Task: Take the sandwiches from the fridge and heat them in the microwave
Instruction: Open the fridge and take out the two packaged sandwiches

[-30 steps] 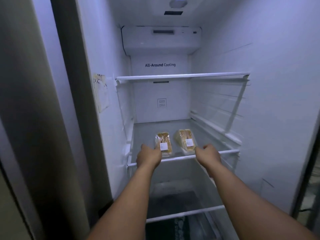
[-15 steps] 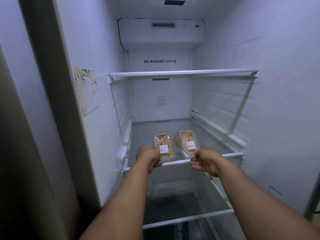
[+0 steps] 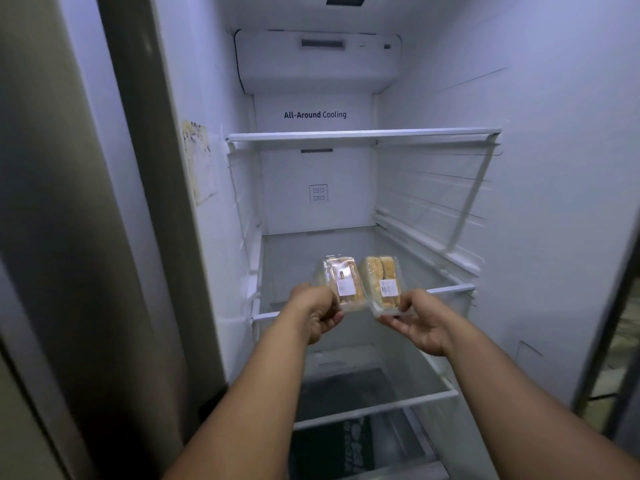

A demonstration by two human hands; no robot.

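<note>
Clear plastic wraps both sandwiches, and each is pinched by its near edge: the left hand [image 3: 317,311] has its grip closed on the left sandwich pack [image 3: 341,284], and the right hand [image 3: 420,322] grips the right sandwich pack [image 3: 382,284] with the thumb on top and the fingers beneath. Both packs sit at the front edge of the middle glass shelf [image 3: 446,289], tilted up toward the person, apparently lifted off it. Holding them by the near ends likely lets both come straight out at once, labels facing up. Above them is the upper shelf [image 3: 363,135], well apart, so it should not obstruct a straight pull; the lower shelf [image 3: 377,408] lies beneath the forearms. A worn sticker [image 3: 200,161] clings to the fridge's left inner wall. No microwave is in view.
</note>
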